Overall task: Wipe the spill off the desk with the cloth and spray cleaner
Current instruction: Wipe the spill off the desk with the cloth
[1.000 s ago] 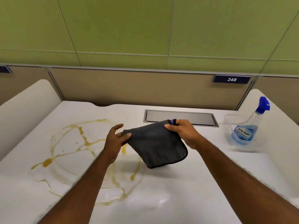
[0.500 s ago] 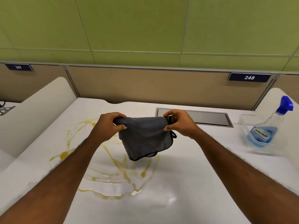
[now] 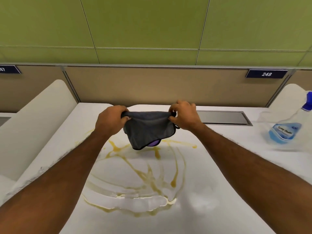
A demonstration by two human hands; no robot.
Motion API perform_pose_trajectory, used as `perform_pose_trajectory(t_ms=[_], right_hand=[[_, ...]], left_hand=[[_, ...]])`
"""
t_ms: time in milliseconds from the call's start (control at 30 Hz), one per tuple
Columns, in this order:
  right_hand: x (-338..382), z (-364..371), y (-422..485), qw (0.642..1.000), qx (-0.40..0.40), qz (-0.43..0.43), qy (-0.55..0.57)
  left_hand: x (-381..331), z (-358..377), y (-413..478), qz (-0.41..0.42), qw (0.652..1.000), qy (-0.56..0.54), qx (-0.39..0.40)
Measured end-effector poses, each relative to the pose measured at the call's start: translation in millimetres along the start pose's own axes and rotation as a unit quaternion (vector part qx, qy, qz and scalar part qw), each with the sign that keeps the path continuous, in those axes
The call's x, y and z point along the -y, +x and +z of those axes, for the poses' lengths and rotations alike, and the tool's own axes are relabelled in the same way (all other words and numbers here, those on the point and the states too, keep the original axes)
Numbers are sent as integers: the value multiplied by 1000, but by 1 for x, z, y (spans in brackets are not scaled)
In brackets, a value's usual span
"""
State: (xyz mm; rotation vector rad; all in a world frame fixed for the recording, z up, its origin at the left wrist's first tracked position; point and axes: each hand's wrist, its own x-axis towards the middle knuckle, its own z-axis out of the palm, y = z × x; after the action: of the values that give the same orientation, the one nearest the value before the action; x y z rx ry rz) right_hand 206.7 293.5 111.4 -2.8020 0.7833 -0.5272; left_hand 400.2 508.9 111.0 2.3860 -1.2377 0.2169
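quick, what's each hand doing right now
Left hand: closed, gripping the left top edge of the grey cloth.
Right hand: closed, pinching the cloth's right top corner.

Grey cloth (image 3: pixel 148 129), yellow-brown spill (image 3: pixel 148 173), white desk (image 3: pixel 219 208), blue-capped spray bottle (image 3: pixel 287 130).

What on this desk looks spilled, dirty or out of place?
A yellow-brown spill streaks the white desk in front of the person, unwiped. The grey cloth, held by the left hand and right hand, hangs above its far edge.
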Motion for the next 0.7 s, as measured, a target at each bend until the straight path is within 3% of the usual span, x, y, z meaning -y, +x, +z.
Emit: perform_pose_trajectory(t_ms=[167,467,700], right_hand=[[2,31,-35,998,-53,-19,0],[-16,113,-168,981,182,2,-67],[-19,132,-195,978,201,28,-52]], left_hand=[[23,16,-28,61,997,-35,12],[29,100,-150,126,962,-32,239],[34,124,-188,142,961,-52,232]])
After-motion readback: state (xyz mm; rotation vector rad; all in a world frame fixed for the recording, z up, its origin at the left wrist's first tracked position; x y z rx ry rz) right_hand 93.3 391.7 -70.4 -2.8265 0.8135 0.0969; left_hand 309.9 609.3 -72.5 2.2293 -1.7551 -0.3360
